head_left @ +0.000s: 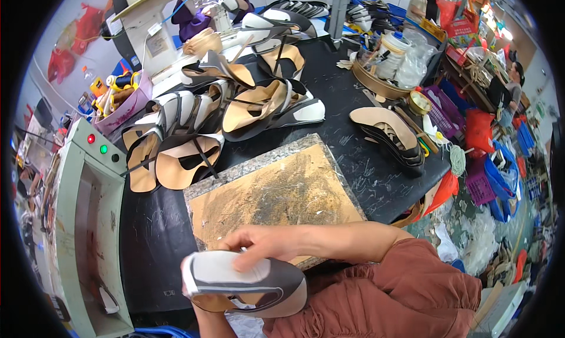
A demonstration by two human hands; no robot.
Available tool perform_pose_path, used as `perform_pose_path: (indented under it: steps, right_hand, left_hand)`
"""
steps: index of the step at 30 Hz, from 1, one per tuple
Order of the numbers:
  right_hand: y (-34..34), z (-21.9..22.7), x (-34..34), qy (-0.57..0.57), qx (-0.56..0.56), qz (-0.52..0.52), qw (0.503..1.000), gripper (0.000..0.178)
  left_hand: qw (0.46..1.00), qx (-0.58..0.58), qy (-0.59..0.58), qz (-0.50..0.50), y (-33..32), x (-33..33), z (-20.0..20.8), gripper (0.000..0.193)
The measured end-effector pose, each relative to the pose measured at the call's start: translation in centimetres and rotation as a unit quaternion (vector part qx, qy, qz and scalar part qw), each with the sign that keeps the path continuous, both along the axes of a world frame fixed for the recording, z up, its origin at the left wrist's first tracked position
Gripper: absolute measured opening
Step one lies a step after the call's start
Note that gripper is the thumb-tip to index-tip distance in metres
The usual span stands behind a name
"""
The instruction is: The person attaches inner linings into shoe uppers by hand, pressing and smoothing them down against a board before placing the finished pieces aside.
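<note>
A white, dark grey and tan shoe upper (263,274) is held in front of me, low in the view. My right hand (250,250) reaches over it from the right, thumb on the white panel and fingers bent over its far edge. At the upper's left end, my left hand (186,279) grips it; most of that hand is hidden behind the piece. Just beyond both hands lies a stone slab (206,188) topped by a worn tan board (282,188). Farther left, several similar shoe uppers (253,111) are heaped on the black table (347,161).
A stack of black-edged, tan-lined shoe pieces (388,132) lies right of the slab. Behind it sits a round tray (376,82) with a white bottle (394,47). A pale green machine box (76,179) borders the left, near a pink basket (126,105) of thread spools. Another person's hands (215,8) work at the back.
</note>
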State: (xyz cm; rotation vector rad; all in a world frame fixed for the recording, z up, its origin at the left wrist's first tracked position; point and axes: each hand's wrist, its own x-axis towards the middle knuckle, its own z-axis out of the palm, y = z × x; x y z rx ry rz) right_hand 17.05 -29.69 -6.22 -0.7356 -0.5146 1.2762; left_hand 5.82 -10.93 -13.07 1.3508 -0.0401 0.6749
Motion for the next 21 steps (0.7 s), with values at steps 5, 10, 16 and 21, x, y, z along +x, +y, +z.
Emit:
perform_pose_path:
  steps: [5,10,16,21]
  right_hand:
    - [-2.4,-2.8,1.6,-0.678,-0.150,-0.299,0.654,0.032]
    - [-5.5,-3.5,2.5,-0.824,-0.061,-0.442,0.348,0.051]
    - [-4.8,-0.5,0.3,-0.792,-0.117,-0.390,0.455,0.025]
    - [-4.9,-1.4,1.5,-0.642,-0.166,-0.425,0.616,0.014]
  left_hand:
    - [0.856,0.465,0.049,0.221,-2.7,3.5,3.8,0.027]
    - [0.917,0.274,0.280,-0.079,-7.2,2.2,3.9,0.029]
    - [0.958,-0.105,0.252,-0.082,-8.5,4.5,4.3,0.039]
    - [0.903,0.422,0.069,0.045,-8.1,2.8,2.7,0.026]
